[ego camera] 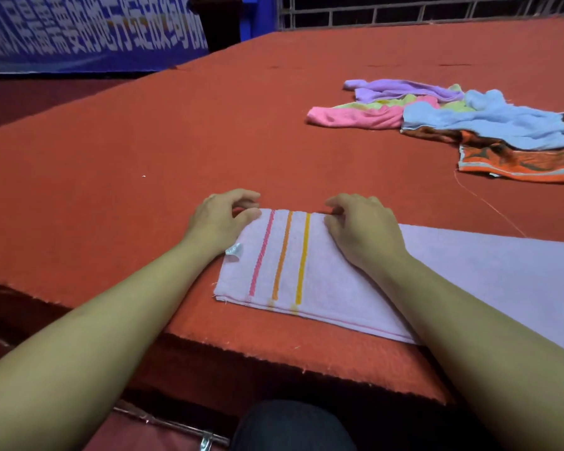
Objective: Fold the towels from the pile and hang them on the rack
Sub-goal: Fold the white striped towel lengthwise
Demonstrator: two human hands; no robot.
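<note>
Towel: a pale lilac towel (323,281) lies flat on the near part of the table, close to its front edge; it runs off to the right under the right forearm and out of view; three stripes, pink, orange and yellow, cross its left end; a small white label (234,250) sticks out at the left edge.
Left hand: the left hand (223,216) sits at the far left corner of the towel; thumb and curled fingers pinch the far edge there; the wrist lies over the left border.
Right hand: the right hand (360,222) rests on the towel just right of the yellow stripe; its fingers are curled at the far edge and seem to pinch it, though the fingertips are tucked under and hard to see.
Pile: a loose pile of towels (453,122) lies well apart, far right on the table; purple, yellow-green, pink and light blue pieces over an orange and brown patterned one.
Table: the table (144,141) is covered in red-orange cloth with a frayed front edge.
Thread: a thin loose thread (489,206) trails between the pile and the lilac towel.
Background: a blue banner (79,34) with pale lettering hangs at far left; a dark railing (420,11) runs along the top.
Below: a dark-clothed knee (293,428) shows under the table edge, beside a metal bar (176,428).
</note>
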